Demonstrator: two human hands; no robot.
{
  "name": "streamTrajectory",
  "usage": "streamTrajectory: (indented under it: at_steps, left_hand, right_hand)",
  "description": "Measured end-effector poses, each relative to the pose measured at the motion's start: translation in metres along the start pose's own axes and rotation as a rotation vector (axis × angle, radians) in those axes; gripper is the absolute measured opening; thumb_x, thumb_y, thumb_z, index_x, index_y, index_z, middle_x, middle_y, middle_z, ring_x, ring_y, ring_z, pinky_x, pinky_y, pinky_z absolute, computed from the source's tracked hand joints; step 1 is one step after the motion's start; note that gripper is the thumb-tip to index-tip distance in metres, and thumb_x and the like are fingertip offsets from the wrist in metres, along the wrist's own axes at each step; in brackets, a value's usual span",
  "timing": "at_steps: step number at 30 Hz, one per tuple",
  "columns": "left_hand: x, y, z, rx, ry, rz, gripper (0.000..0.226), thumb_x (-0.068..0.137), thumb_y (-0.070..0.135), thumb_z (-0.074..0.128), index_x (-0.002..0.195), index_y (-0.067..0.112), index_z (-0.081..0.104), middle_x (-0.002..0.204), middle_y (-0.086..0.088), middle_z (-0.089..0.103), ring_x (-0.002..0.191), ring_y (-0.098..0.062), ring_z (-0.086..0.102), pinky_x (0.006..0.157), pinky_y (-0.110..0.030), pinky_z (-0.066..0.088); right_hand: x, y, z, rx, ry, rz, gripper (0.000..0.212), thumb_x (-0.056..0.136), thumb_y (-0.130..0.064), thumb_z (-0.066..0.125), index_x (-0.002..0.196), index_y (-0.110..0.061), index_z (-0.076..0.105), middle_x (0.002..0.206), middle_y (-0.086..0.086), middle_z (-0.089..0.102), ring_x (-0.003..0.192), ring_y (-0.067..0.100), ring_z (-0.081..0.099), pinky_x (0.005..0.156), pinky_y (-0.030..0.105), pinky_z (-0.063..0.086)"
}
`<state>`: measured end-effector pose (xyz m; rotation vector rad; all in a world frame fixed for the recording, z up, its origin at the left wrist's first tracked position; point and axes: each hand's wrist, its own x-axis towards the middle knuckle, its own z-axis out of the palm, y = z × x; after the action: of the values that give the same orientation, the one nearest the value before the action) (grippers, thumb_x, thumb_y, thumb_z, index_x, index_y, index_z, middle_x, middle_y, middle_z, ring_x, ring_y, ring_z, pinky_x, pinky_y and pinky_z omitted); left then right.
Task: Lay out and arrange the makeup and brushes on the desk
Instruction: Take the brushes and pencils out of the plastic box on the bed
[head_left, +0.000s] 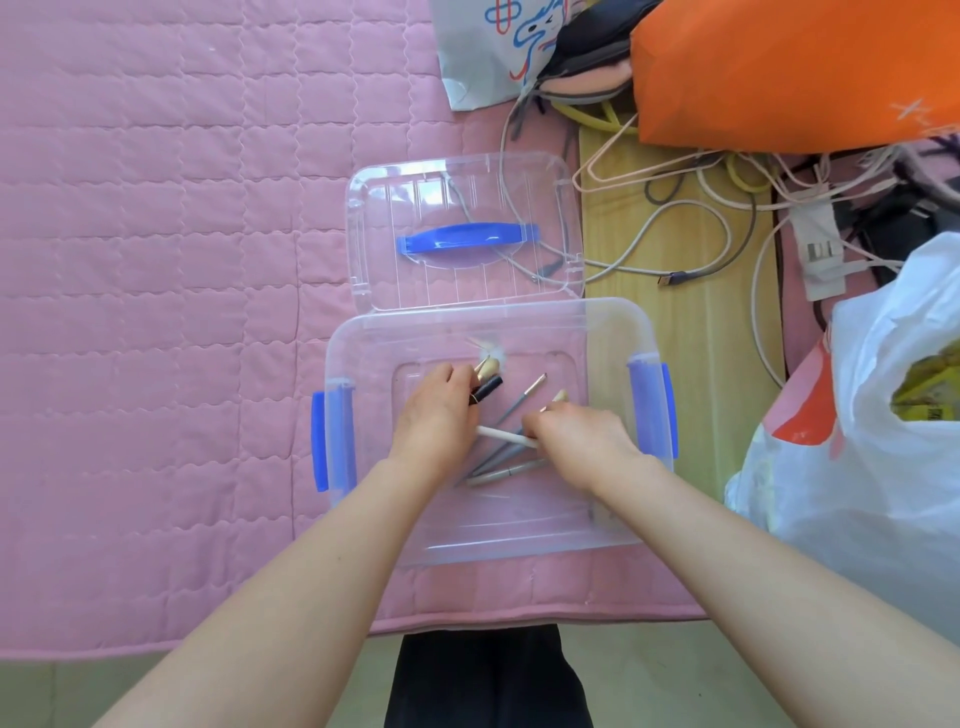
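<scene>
A clear plastic box (363, 519) with blue side latches sits on the pink quilt, and both my hands are inside it. My left hand (434, 415) grips a black tube (488, 388) together with a gold-ferruled brush (485, 366). My right hand (576, 434) pinches a white pencil-like stick (498, 434). Several thin grey brushes (514, 402) lie loose on the box floor between and under my hands, and a beige brush tip (560, 396) pokes out past my right fingers.
The box's clear lid (462, 171) with a blue handle lies just beyond the box. To the right a wooden board (685, 322) carries tangled cables and a power strip. An orange bag (789, 67) and a white plastic bag (883, 415) crowd the right side. Pink quilt (156, 312) spreads left.
</scene>
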<state>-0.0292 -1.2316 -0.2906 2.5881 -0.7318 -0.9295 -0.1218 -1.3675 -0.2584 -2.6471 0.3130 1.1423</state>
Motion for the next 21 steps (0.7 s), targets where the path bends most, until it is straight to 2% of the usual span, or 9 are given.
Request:
streamTrajectory:
  at_steps: [2, 5, 9, 12, 14, 16, 18, 21]
  left_hand:
    - [-0.001, -0.003, -0.001, -0.069, -0.014, -0.030, 0.025, 0.092, 0.011, 0.046, 0.115, 0.013, 0.055, 0.105, -0.008, 0.047, 0.094, -0.031, 0.049, 0.069, -0.042, 0.046]
    - [-0.002, -0.004, -0.005, -0.128, -0.030, -0.085, 0.022, 0.094, 0.014, 0.046, 0.112, 0.007, 0.056, 0.107, -0.010, 0.046, 0.093, -0.032, 0.050, 0.073, -0.041, 0.045]
    - [-0.008, -0.003, -0.010, -0.135, -0.109, -0.160, 0.012, 0.092, 0.015, 0.048, 0.098, 0.005, 0.052, 0.106, -0.014, 0.051, 0.093, -0.034, 0.052, 0.071, -0.035, 0.039]
    - [-0.018, 0.003, -0.009, -0.069, -0.223, -0.129, 0.011, 0.089, 0.013, 0.044, 0.079, 0.015, 0.046, 0.100, -0.017, 0.061, 0.085, -0.036, 0.055, 0.067, -0.033, 0.041]
    - [-0.023, 0.010, -0.005, -0.043, -0.317, -0.076, 0.011, 0.088, 0.016, 0.042, 0.077, 0.018, 0.043, 0.101, -0.016, 0.063, 0.086, -0.036, 0.056, 0.068, -0.033, 0.042]
    - [-0.027, 0.018, 0.000, 0.005, -0.419, 0.003, 0.010, 0.090, 0.021, 0.041, 0.080, 0.020, 0.044, 0.102, -0.015, 0.063, 0.085, -0.035, 0.055, 0.066, -0.032, 0.041]
    - [-0.029, 0.027, 0.004, 0.100, -0.475, 0.065, 0.008, 0.092, 0.024, 0.041, 0.092, 0.019, 0.048, 0.103, -0.012, 0.061, 0.084, -0.033, 0.054, 0.066, -0.031, 0.038]
    - [-0.025, 0.035, 0.011, 0.305, -0.481, 0.152, 0.022, 0.095, 0.014, 0.039, 0.114, 0.016, 0.049, 0.110, -0.011, 0.060, 0.097, -0.033, 0.059, 0.066, -0.033, 0.039]
  right_hand:
    - [0.002, 0.001, -0.001, 0.055, -0.010, 0.020, 0.021, 0.094, -0.012, 0.048, 0.108, -0.024, 0.056, 0.109, 0.007, 0.057, 0.101, 0.029, 0.056, 0.067, 0.031, 0.037]
    - [0.004, 0.001, -0.004, 0.116, -0.059, 0.037, 0.017, 0.094, -0.017, 0.048, 0.108, -0.023, 0.057, 0.109, 0.011, 0.054, 0.096, 0.029, 0.054, 0.069, 0.032, 0.040]
    - [0.008, 0.003, -0.008, 0.157, -0.084, 0.052, 0.013, 0.091, -0.020, 0.053, 0.104, -0.020, 0.057, 0.106, 0.012, 0.055, 0.093, 0.034, 0.058, 0.074, 0.035, 0.047]
    - [0.008, 0.004, -0.011, 0.239, -0.055, 0.070, 0.009, 0.091, -0.018, 0.050, 0.099, -0.015, 0.052, 0.101, 0.014, 0.060, 0.090, 0.035, 0.059, 0.075, 0.040, 0.052]
    - [0.007, 0.004, -0.013, 0.337, -0.007, 0.101, 0.003, 0.091, -0.018, 0.048, 0.092, -0.015, 0.048, 0.096, 0.015, 0.062, 0.085, 0.035, 0.059, 0.074, 0.042, 0.052]
    - [0.007, 0.005, -0.017, 0.433, 0.052, 0.132, 0.007, 0.091, -0.018, 0.048, 0.087, -0.015, 0.044, 0.091, 0.015, 0.062, 0.082, 0.035, 0.058, 0.074, 0.042, 0.052]
    - [0.007, 0.006, -0.020, 0.512, 0.098, 0.147, 0.003, 0.091, -0.015, 0.048, 0.089, -0.014, 0.046, 0.091, 0.014, 0.062, 0.083, 0.034, 0.057, 0.074, 0.039, 0.050]
    - [0.007, 0.007, -0.023, 0.557, 0.108, 0.139, 0.010, 0.092, -0.014, 0.049, 0.099, -0.011, 0.056, 0.093, 0.009, 0.062, 0.084, 0.031, 0.056, 0.073, 0.033, 0.048]
